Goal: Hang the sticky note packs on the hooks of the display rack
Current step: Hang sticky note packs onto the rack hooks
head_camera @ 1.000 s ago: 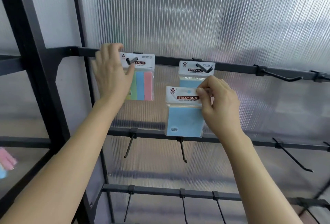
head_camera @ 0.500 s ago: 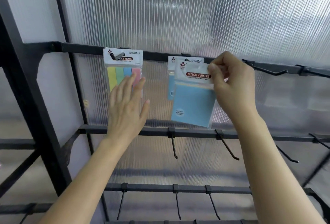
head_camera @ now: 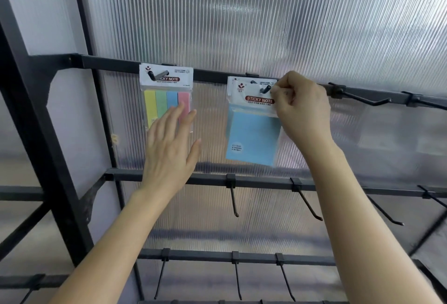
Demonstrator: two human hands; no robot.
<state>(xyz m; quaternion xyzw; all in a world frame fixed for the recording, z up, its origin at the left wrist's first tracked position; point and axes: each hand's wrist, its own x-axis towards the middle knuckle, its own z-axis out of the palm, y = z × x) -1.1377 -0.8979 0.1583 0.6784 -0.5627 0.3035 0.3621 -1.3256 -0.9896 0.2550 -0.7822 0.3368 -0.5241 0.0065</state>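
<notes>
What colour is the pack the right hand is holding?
Light blue pack, pinched by the right hand; head view.

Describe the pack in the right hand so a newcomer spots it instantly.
Find the rack's top bar. On its second hook from the left, the right hand pinches a pack. It is blue; its left neighbour shows four coloured stripes.

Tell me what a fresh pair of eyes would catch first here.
The right hand, at centre right, pinches the header of a blue sticky note pack right at a hook on the top rail. Left of it, a striped four-colour pack hangs from the same rail, with the open left hand spread in front of its lower half. Bare hooks line the rails below.
</notes>
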